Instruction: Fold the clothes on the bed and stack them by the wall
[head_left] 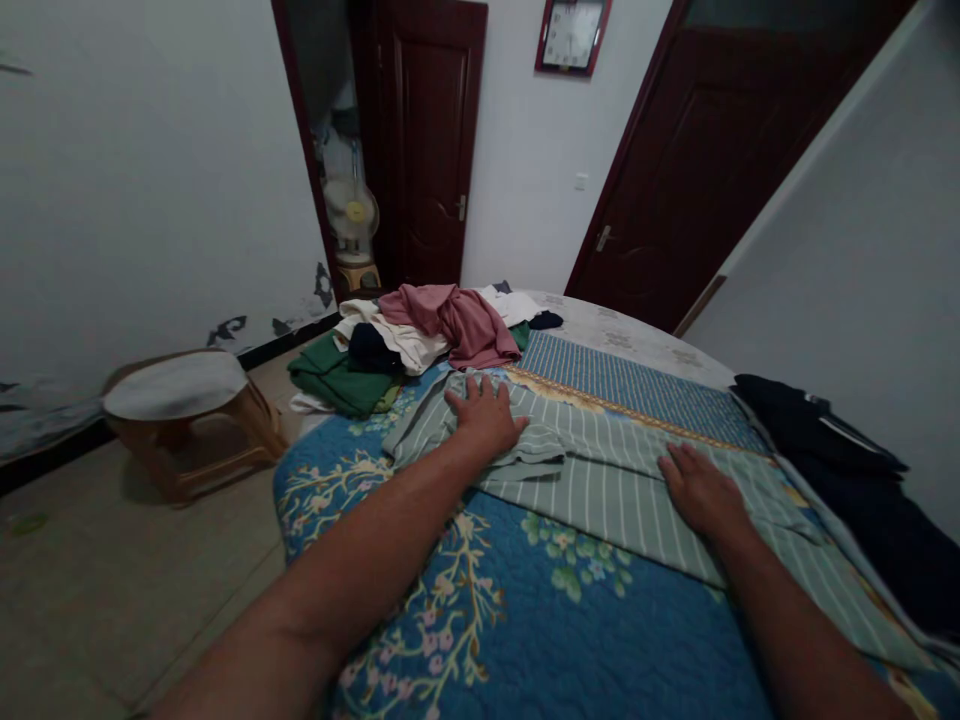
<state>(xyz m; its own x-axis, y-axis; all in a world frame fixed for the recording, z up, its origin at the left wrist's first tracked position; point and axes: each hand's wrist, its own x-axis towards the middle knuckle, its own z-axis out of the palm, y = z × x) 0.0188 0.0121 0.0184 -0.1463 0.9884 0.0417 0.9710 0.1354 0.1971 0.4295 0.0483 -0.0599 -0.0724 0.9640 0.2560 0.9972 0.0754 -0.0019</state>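
Striped garment (600,495): lay stretched across the blue cover (667,640), pale green with white stripes, running from near the pile of clothes toward the dark clothes at the far right; its left end was bunched in folds, the rest flatter.
Left hand (486,418): rested palm down on the bunched end, fingers spread wide, with nothing seen gripped in it.
Right hand (703,492): lay palm down on the flatter part, well apart from the left hand, its fingers stretched out and closer together; no cloth showed pinched in it.
Blue cover: was quilted, with flowers and branches in cream, pink and green, and a narrow striped band beyond the garment.
Pile of clothes: sat just past the left hand, with a pink cloth (454,318) on top, cream and dark pieces beneath, and a green cloth (337,375) at its left.
Dark clothes (855,480): lay at the right edge, beside the garment's far end.
Stool (184,400): stood on the floor at left, brown with a pale seat.
Back wall: carried a clock (571,38) between two dark red doors.
Fan (356,212): stood in the left doorway.
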